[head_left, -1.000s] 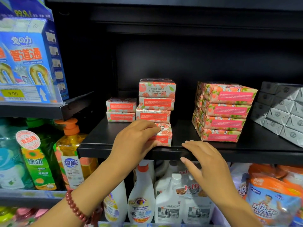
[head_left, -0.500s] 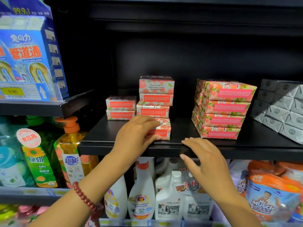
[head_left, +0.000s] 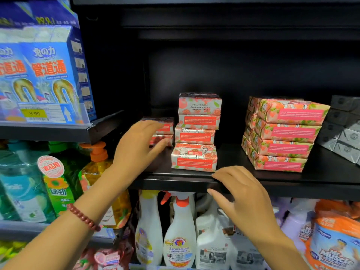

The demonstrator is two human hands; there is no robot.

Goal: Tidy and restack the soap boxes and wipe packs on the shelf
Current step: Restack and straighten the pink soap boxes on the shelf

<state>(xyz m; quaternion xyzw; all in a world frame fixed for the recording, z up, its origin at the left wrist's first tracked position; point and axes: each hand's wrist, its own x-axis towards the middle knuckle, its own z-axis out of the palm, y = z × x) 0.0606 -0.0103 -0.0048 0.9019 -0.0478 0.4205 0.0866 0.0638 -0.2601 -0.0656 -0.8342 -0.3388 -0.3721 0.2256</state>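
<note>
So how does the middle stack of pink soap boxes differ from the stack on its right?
The middle stack is ragged: its boxes sit out of line and the lowest juts toward the edge of the black shelf; the right stack has four evenly aligned layers. The middle stack faces straight out; the right stack is turned at an angle. The right stack's boxes look wider than the middle stack's. Both share the pink floral wrap.

Left hand (head_left: 140, 145) reaches higher than right hand (head_left: 241, 193) (fingers relaxed).
</note>
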